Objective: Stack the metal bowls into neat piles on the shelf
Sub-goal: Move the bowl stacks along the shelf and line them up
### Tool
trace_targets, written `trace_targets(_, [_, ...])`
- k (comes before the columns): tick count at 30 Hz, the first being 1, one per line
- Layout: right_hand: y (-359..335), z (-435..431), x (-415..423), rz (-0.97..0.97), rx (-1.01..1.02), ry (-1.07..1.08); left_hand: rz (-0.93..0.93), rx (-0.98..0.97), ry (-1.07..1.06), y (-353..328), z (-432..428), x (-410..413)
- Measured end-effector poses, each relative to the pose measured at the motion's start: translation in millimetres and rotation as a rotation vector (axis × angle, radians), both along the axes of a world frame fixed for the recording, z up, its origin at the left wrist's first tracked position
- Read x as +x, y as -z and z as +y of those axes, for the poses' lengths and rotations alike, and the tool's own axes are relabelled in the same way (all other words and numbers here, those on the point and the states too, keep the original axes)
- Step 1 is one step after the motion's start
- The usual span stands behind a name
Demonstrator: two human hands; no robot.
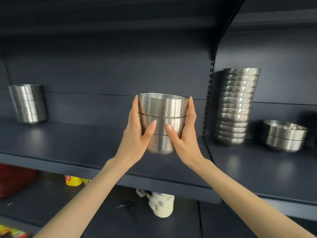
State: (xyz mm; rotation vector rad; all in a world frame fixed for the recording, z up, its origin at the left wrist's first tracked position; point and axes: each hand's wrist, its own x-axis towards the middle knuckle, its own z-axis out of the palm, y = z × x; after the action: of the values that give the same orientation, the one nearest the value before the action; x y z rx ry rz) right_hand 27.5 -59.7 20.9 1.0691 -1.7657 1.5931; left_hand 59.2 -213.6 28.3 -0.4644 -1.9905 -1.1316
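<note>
Both forearms (pixel 96 189) bare to frame edge; left grip (pixel 137 134), right grip (pixel 185 136) bare, slender fingers (pixel 135 109), longish rounded nails (pixel 169 127).

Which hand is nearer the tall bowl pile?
Right. The right hand, on the right of the held bowls, sits just left of the tall pile; the left hand is beyond the bowls, farther left.

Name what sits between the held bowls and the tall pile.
Only the slotted upright and bare shelf; no other bowls between the held bowls and tall pile. Head view.
</note>
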Motion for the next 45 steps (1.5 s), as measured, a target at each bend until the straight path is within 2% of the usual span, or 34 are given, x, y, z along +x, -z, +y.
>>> trace_targets(9, [6.2,-100.0,-16.6,-0.012,0.038,-0.060,0.003,0.023,-0.040,10.4,-99.0,-8.1])
trace_targets(27, [5.2,-291.4,-122.2,-0.012,0.047,-0.134,-0.077,-0.021,-0.138,6.2,-286.5,-93.9])
trace_targets(45, [44.6,-495.9,-154.2,-0.104,0.106,-0.041,-0.178,-0.087,-0.016,41.0,-501.0,-134.6])
